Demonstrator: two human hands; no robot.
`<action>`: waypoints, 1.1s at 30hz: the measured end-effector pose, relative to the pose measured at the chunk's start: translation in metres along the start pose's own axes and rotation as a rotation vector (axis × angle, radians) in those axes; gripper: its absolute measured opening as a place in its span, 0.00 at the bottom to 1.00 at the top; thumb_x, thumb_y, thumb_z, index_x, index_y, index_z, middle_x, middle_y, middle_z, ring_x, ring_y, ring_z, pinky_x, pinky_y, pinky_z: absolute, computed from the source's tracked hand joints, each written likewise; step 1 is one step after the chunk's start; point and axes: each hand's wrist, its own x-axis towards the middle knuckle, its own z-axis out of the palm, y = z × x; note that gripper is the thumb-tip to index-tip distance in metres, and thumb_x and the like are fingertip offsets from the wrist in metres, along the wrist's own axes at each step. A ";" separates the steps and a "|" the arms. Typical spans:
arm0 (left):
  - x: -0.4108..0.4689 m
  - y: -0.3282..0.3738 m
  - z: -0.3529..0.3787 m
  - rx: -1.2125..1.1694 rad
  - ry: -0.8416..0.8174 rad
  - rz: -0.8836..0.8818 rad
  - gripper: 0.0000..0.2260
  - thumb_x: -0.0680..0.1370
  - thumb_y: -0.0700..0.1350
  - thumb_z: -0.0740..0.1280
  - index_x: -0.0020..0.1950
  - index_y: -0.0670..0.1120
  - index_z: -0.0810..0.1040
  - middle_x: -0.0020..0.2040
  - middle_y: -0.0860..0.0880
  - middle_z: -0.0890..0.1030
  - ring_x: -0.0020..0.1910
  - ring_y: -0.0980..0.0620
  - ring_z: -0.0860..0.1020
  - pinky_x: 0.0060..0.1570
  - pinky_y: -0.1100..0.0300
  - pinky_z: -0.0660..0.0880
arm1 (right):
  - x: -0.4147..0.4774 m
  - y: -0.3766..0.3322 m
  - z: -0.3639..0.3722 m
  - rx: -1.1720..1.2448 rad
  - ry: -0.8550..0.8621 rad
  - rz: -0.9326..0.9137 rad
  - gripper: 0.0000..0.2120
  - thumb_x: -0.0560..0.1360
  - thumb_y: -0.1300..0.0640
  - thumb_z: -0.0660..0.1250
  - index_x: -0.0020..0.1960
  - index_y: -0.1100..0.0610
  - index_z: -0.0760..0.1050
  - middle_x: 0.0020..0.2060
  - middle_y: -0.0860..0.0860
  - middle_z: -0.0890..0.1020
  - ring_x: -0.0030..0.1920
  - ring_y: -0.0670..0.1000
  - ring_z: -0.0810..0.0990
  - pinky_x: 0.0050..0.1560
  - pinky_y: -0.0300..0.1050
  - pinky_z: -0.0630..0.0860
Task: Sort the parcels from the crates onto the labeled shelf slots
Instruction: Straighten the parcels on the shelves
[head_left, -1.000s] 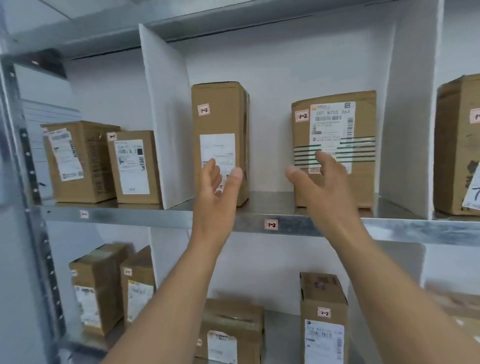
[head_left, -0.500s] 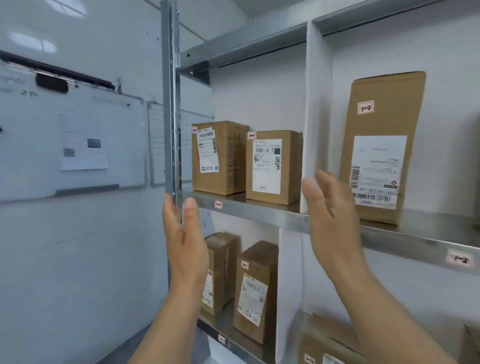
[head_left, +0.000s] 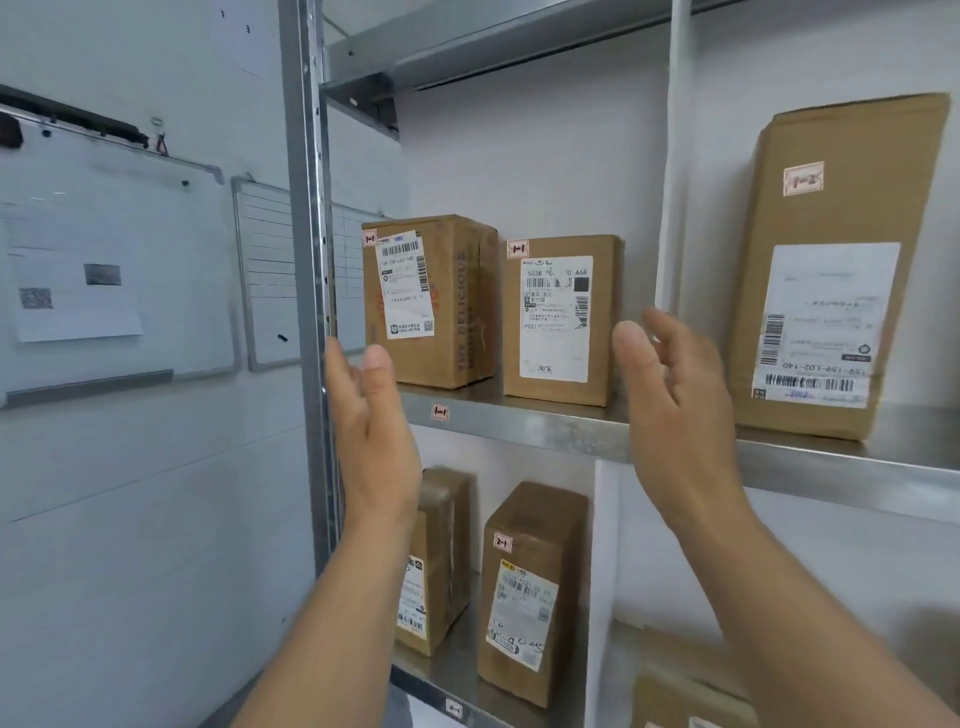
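Shift since a second before: the view had swung left from the 1-2 slot to the 1-1 slot, and both hands had come along with it, a little higher than half a second earlier.
Left hand (head_left: 376, 436): raised in front of the steel upright (head_left: 306, 208) and the left end of the upper shelf (head_left: 519, 423), palm turned inward, fingers straight, grasping nothing.
Right hand (head_left: 675, 410): raised in front of the white divider (head_left: 675, 208), palm facing the left hand, fingers loosely spread, also empty.
Left 1-1 parcel (head_left: 457, 249): stood upright on the upper shelf just behind the left hand, a 1-1 tag at its top corner.
Right 1-1 parcel (head_left: 556, 322): stood close beside it, seen between the two hands, tagged 1-1.
Slot sticker (head_left: 440, 413): on the shelf's front edge below these two, reading 1-1.
Tall parcel (head_left: 831, 270): stood on the same shelf past the divider, tagged 1-2, its shipping label upside down.
Lower parcels (head_left: 530, 592): two upright boxes on the shelf below; the right one was tagged 2-1, the left was partly hidden by the left wrist.
Whiteboard (head_left: 104, 260): hung on the wall left of the rack, papers stuck to it.
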 end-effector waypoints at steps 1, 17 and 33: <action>0.000 -0.001 0.005 -0.014 -0.023 0.003 0.27 0.80 0.61 0.49 0.79 0.58 0.50 0.78 0.58 0.57 0.73 0.61 0.58 0.62 0.64 0.55 | 0.000 0.000 -0.002 -0.012 0.016 0.004 0.41 0.66 0.27 0.51 0.72 0.49 0.67 0.70 0.46 0.68 0.69 0.46 0.67 0.71 0.52 0.66; -0.070 0.024 0.083 -0.241 -0.419 0.067 0.36 0.72 0.68 0.50 0.79 0.59 0.50 0.77 0.61 0.58 0.71 0.66 0.59 0.63 0.69 0.56 | -0.024 -0.006 -0.101 -0.217 0.245 0.021 0.39 0.68 0.29 0.50 0.72 0.49 0.67 0.69 0.46 0.69 0.70 0.46 0.66 0.70 0.54 0.66; -0.277 0.123 0.189 -0.496 -0.737 -0.011 0.35 0.73 0.70 0.45 0.78 0.61 0.50 0.74 0.69 0.54 0.55 0.86 0.58 0.52 0.83 0.55 | -0.086 -0.043 -0.336 -0.484 0.335 0.046 0.43 0.67 0.25 0.41 0.78 0.43 0.51 0.78 0.40 0.52 0.76 0.38 0.47 0.74 0.40 0.46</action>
